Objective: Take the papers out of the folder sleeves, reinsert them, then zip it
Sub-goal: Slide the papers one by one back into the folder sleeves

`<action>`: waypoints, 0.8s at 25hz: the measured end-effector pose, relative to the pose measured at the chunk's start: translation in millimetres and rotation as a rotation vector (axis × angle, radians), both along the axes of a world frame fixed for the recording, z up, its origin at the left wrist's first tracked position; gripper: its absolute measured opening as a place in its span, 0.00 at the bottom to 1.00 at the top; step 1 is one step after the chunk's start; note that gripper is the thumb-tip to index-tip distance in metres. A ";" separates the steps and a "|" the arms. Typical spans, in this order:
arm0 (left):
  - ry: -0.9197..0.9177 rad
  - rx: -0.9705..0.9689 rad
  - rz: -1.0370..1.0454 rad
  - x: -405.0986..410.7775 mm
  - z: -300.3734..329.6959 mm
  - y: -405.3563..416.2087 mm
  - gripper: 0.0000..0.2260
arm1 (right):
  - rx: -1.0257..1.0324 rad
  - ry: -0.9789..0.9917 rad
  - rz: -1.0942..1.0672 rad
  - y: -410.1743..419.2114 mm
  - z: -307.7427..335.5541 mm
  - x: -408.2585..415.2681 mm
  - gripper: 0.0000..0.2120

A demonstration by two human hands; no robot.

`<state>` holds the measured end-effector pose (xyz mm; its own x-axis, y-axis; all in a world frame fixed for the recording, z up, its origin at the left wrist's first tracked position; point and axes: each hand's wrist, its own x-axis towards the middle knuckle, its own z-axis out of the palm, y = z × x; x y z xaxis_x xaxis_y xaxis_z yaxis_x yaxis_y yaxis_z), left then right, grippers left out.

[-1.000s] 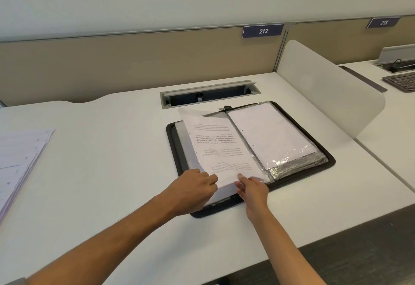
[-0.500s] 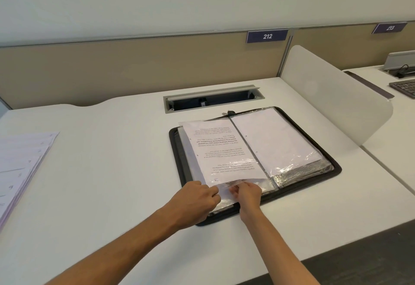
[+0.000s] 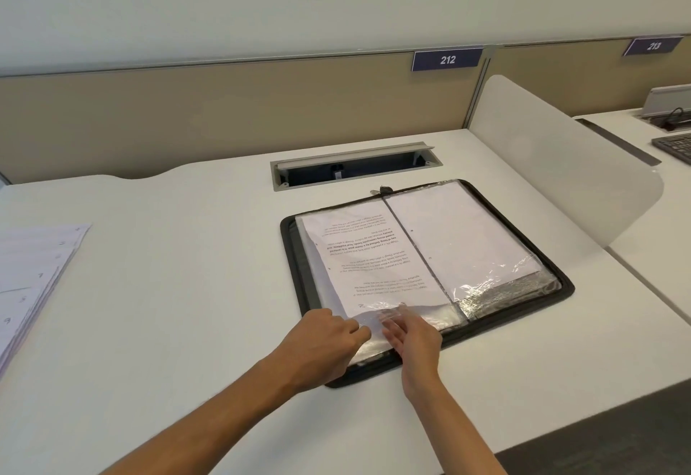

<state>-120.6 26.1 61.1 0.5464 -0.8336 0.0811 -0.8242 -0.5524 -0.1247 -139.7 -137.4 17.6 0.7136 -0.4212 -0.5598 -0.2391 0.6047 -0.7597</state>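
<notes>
A black zip folder (image 3: 564, 289) lies open on the white desk (image 3: 168, 287). Its left clear sleeve (image 3: 368, 343) holds a printed paper (image 3: 370, 257), text upside down to me. The right sleeve holds a blank white paper (image 3: 460, 239). My left hand (image 3: 321, 343) pinches the near edge of the left sleeve. My right hand (image 3: 415, 340) lies flat beside it, with its fingertips under the crinkled plastic at the paper's near edge. The zipper pull (image 3: 381, 190) sits at the far end of the spine.
A stack of loose papers (image 3: 33, 276) lies at the desk's left edge. An open cable tray (image 3: 355, 171) is set into the desk behind the folder. A white divider panel (image 3: 561, 160) stands to the right, with a keyboard (image 3: 673, 145) on the neighbouring desk.
The printed paper was skewed and stuck out past the folder's far edge; it now lies square inside the left sleeve. My right hand went from pinching the paper to lying flat under the plastic.
</notes>
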 end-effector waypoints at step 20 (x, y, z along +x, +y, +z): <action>-0.059 -0.382 -0.046 4.4 7.4 -11.5 0.28 | -1.774 -0.430 0.288 -31.6 18.4 2.9 0.11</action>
<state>-116.2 14.6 68.5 0.4939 -0.7607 0.4212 -0.8469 -0.5306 0.0348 -136.8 -169.0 35.9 0.8175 -0.0950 0.5680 0.1809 -0.8940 -0.4100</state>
